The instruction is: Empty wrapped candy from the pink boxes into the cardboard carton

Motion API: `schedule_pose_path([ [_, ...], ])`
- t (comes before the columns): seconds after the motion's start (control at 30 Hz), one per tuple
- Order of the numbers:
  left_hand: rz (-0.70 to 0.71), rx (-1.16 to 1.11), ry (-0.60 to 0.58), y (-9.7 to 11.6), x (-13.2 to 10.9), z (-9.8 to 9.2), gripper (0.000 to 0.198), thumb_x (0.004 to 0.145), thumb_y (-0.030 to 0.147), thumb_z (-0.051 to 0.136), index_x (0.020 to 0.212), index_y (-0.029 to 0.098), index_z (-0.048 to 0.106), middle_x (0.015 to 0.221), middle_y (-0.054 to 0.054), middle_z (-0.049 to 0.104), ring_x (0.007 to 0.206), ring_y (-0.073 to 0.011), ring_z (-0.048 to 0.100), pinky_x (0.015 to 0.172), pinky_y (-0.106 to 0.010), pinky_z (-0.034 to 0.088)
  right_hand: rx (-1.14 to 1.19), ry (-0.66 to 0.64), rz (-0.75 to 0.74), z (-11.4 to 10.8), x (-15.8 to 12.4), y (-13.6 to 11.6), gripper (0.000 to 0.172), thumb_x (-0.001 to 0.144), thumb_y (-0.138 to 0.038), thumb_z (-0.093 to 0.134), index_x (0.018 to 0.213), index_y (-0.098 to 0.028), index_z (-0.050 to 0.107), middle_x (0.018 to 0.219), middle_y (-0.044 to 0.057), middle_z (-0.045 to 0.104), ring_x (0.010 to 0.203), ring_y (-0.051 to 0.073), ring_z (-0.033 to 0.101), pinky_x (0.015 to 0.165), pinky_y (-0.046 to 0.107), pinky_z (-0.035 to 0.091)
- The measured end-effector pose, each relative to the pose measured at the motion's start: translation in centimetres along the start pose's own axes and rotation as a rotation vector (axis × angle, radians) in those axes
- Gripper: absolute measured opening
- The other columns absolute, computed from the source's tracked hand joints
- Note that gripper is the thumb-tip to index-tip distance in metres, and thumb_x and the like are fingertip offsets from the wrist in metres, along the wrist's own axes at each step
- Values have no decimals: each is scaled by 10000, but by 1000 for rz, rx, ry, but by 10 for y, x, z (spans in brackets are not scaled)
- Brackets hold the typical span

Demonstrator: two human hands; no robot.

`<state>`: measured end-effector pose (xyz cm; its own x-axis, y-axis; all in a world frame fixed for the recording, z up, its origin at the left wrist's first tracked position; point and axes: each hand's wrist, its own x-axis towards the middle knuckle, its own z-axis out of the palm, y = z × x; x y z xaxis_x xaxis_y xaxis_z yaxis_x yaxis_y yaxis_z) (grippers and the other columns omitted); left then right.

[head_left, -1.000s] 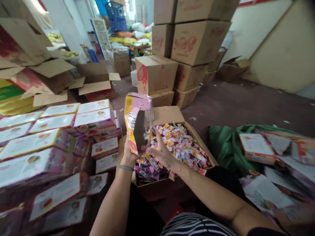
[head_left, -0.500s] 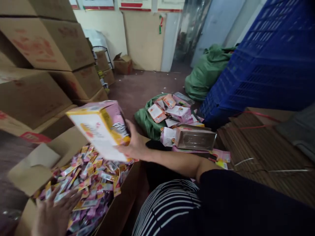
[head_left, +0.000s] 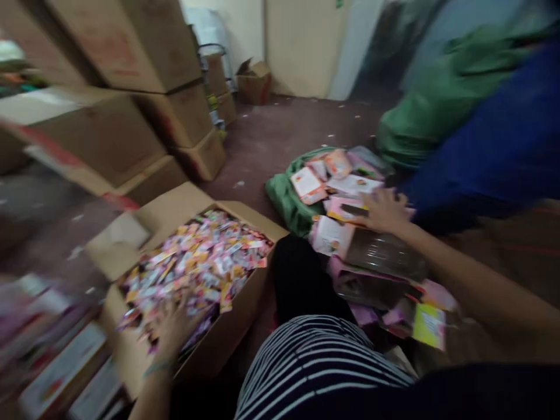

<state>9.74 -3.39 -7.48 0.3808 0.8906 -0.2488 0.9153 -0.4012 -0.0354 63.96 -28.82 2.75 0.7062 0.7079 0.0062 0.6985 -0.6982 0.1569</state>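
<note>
The left grip (head_left: 171,326) is being held over the near part of the sachets (head_left: 205,251), its fingers standing apart and nothing seen clamped between them; whether contact is being made cannot be told, owing to blur. The sachets are lying in a loose heap under and beyond this grip and are being contained by an open carton (head_left: 245,318), whose wall is running just to its right. The right grip (head_left: 385,211) is being held over loose packaging (head_left: 352,185), fingers spread, nothing visibly clamped; touch there cannot be confirmed. A green sack (head_left: 286,201) is lying beyond and to the left of this grip, and a see-through tray (head_left: 387,254) is resting just on its near side.

For the sachets, a flat palm and light pressure are being judged best, so that none is being pushed over the carton wall. The packaging is being judged light and prone to sliding; pieces are being better set low, toward the middle of the pile, than dropped from above. The tray edges are being counted a snagging risk, clearance for the right fingers being advised
</note>
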Motion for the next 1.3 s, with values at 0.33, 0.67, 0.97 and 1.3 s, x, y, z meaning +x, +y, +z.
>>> schedule_pose_path([
  [0.33, 1, -108, -203, 3, -30, 15, 708, 912, 325, 639, 1599, 211, 512, 1597, -173, 544, 1491, -423, 421, 1188, -642, 345, 497, -25, -968, 35, -61, -353, 768, 975, -632, 691, 1634, -289, 495, 1753, 137, 183, 1573, 520, 136, 1236, 760, 174],
  [0.67, 16, -179, -228, 2, -27, 33, 635, 1007, 430, 639, 1591, 217, 510, 1511, -147, 615, 1412, -380, 517, 1209, -639, 329, 395, -117, -953, 115, 20, -470, 603, 1093, -490, 538, 1666, -338, 427, 1766, 104, 161, 1572, 504, 125, 1189, 830, 151],
  [0.97, 85, -203, -293, 12, -11, 30, 565, 997, 298, 608, 1554, 235, 536, 1454, -156, 634, 1303, -432, 548, 1114, -737, 386, 358, -64, -934, 158, 78, -475, 578, 1100, -419, 474, 1620, -168, 490, 1691, 176, 294, 1527, 413, 246, 1247, 594, 262],
  [1.3, 66, -345, -404, 20, -2, 25, 660, 955, 339, 675, 1577, 209, 494, 1505, -204, 580, 1396, -455, 484, 1145, -800, 339, 165, -222, -909, 129, 82, -463, 632, 1086, -463, 497, 1664, -219, 423, 1683, 187, 326, 1502, 454, 312, 1187, 735, 284],
])
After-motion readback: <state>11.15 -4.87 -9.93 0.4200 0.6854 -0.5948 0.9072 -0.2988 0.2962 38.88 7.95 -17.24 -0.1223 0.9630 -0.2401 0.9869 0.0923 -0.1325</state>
